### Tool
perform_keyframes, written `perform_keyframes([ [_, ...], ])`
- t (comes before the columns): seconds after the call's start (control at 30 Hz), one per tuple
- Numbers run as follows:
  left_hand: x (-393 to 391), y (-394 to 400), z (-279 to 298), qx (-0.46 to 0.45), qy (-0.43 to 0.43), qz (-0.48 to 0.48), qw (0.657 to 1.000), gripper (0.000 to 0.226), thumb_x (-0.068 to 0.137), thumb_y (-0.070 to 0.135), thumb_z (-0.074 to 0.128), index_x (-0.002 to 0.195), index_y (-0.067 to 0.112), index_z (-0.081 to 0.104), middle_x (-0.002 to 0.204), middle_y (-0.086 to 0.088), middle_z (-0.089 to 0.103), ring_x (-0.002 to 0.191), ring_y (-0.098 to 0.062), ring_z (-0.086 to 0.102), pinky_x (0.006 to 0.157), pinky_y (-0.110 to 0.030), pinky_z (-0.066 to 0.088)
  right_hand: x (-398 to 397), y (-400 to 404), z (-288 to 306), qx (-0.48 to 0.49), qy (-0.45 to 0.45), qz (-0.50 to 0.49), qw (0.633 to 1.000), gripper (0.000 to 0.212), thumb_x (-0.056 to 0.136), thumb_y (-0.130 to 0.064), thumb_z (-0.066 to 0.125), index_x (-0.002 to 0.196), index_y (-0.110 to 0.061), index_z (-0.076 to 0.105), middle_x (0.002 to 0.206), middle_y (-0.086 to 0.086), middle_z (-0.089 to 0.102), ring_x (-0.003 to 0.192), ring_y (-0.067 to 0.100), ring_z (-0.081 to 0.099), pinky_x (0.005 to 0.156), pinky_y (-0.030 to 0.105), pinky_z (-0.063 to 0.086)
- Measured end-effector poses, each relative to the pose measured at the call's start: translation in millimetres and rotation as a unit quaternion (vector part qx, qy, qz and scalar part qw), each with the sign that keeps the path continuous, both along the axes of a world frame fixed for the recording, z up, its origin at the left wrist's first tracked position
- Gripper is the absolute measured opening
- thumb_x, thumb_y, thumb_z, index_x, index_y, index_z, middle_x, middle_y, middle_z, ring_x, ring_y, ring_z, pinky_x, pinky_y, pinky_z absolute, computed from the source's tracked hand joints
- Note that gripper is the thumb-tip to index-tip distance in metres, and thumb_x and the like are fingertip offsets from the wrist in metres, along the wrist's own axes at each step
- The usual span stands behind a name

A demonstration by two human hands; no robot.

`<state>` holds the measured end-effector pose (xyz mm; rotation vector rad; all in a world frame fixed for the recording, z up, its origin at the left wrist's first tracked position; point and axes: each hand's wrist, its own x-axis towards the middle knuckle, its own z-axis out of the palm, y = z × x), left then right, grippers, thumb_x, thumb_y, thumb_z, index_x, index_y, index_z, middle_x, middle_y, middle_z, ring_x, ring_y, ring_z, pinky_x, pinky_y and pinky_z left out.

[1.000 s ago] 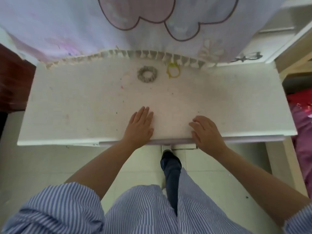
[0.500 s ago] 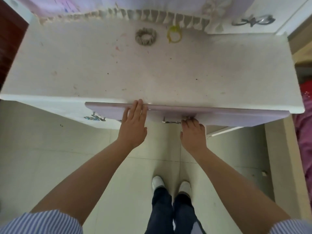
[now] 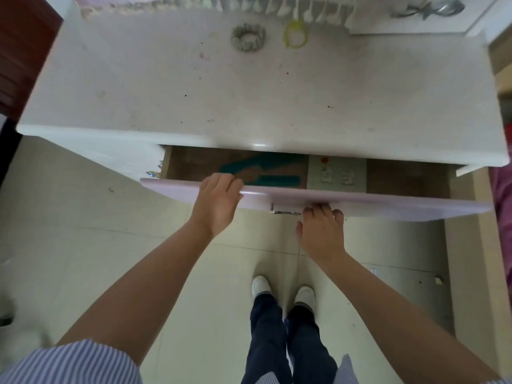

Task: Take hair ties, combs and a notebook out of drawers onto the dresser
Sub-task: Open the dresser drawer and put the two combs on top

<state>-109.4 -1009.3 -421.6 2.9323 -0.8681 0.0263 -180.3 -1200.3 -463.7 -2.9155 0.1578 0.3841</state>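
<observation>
A pink-fronted drawer (image 3: 388,205) stands partly pulled out under the white dresser top (image 3: 194,92). My left hand (image 3: 217,200) is hooked over the drawer front's top edge. My right hand (image 3: 322,231) grips the metal drawer handle (image 3: 282,212) from below. Inside the drawer lie two teal combs (image 3: 266,173) and a grey-green notebook (image 3: 336,174) with small pictures on its cover. At the back of the dresser top rest a grey scrunchie hair tie (image 3: 248,37) and a yellow hair tie (image 3: 296,34).
A fringed cloth (image 3: 249,5) hangs along the dresser's back edge. A white cabinet with a metal bow handle (image 3: 426,9) is at the back right. Dark wooden furniture (image 3: 22,51) stands to the left. My feet (image 3: 282,292) are on the pale tiled floor below the drawer.
The drawer has slid out toward me, and the combs and notebook inside have come into sight. Both hands went from the dresser top to the drawer front and moved back with it.
</observation>
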Motion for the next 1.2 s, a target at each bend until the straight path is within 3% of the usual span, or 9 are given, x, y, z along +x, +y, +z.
perform_keyframes([
  [0.17,-28.1,11.9,-10.1,0.02,0.006,-0.013,1.0,0.026,0.075,0.014,0.047,0.071,-0.001,0.068,0.067,-0.017,0.069,0.059,-0.031,0.065,0.063,-0.031,0.035,-32.5,6.1,-0.2,-0.02,0.002,0.033,0.999,0.033,0.047,-0.016,0.087,0.071,-0.002,0.07,0.068,0.014,0.073,0.07,0.025,0.071,0.071,0.044,0.057],
  [0.23,-34.4,12.7,-15.3,0.035,0.007,-0.029,0.999,0.009,0.067,0.01,0.065,0.067,0.001,0.067,0.064,-0.014,0.069,0.056,-0.028,0.065,0.055,-0.028,0.047,-38.9,2.8,-6.6,0.014,0.03,0.038,0.999,0.041,0.061,-0.021,0.083,0.095,-0.003,0.069,0.088,0.017,0.074,0.089,0.026,0.07,0.084,0.046,0.053],
  [0.3,-44.6,11.7,-23.2,0.06,0.036,-0.041,0.997,0.02,0.054,0.01,0.084,0.064,0.004,0.068,0.06,-0.01,0.068,0.053,-0.025,0.065,0.047,-0.023,0.051,-46.5,-2.9,-14.4,0.031,0.073,0.047,0.996,0.048,0.086,-0.025,0.059,0.128,-0.005,0.049,0.126,0.017,0.06,0.12,0.025,0.053,0.106,0.046,0.036],
  [0.47,-41.9,14.9,-30.6,0.058,0.051,-0.054,0.996,0.012,0.065,0.012,0.075,0.065,0.003,0.068,0.063,-0.012,0.069,0.057,-0.028,0.067,0.048,-0.026,0.053,-53.6,-17.8,-11.0,0.073,0.09,0.101,0.988,0.047,0.088,-0.016,0.056,0.133,-0.005,0.044,0.13,0.017,0.056,0.119,0.029,0.053,0.103,0.044,0.038],
  [0.57,-28.3,17.2,-24.6,0.02,0.197,-0.047,0.979,0.022,0.079,0.017,0.072,0.086,-0.003,0.066,0.089,-0.02,0.07,0.084,-0.034,0.064,0.067,-0.039,0.054,-45.2,-16.3,14.1,0.174,0.113,0.145,0.967,0.013,0.09,-0.009,0.05,0.09,-0.01,0.062,0.096,0.018,0.07,0.081,0.026,0.058,0.07,0.034,0.046],
  [0.67,-1.2,9.3,-28.6,0.017,0.289,0.06,0.955,0.031,0.095,0.032,0.047,0.103,0.005,0.061,0.103,-0.015,0.068,0.084,-0.026,0.057,0.069,-0.032,0.046,-19.8,-10.3,37.0,0.246,0.002,0.168,0.955,0.015,0.081,-0.006,0.054,0.069,-0.003,0.062,0.061,0.007,0.066,0.054,0.017,0.052,0.05,0.026,0.043],
  [0.87,52.0,-16.7,-72.6,0.143,0.245,0.193,0.939,0.035,0.093,0.013,0.047,0.126,0.002,0.043,0.128,-0.019,0.048,0.117,-0.035,0.047,0.09,-0.044,0.047,82.4,0.8,-18.5,-0.002,0.107,0.202,0.974,0.032,0.09,-0.002,0.046,0.121,-0.003,0.05,0.121,0.018,0.055,0.111,0.032,0.051,0.085,0.039,0.049],
  [1.07,70.3,-16.5,-110.8,0.181,0.182,0.118,0.959,0.033,0.093,0.007,0.044,0.125,-0.001,0.042,0.13,-0.022,0.046,0.119,-0.033,0.044,0.094,-0.042,0.044,102.6,19.1,-60.0,-0.078,0.108,0.23,0.964,0.03,0.091,0.001,0.042,0.121,0.001,0.046,0.124,0.021,0.051,0.113,0.033,0.049,0.082,0.041,0.05],
  [1.2,71.4,1.6,-102.3,0.148,0.263,0.114,0.946,0.038,0.094,0.018,0.047,0.126,0.0,0.041,0.13,-0.023,0.048,0.117,-0.038,0.049,0.093,-0.044,0.045,97.1,18.2,-60.4,-0.099,0.131,0.223,0.961,0.035,0.088,-0.004,0.048,0.123,-0.002,0.046,0.127,0.019,0.051,0.117,0.034,0.047,0.097,0.043,0.041],
])
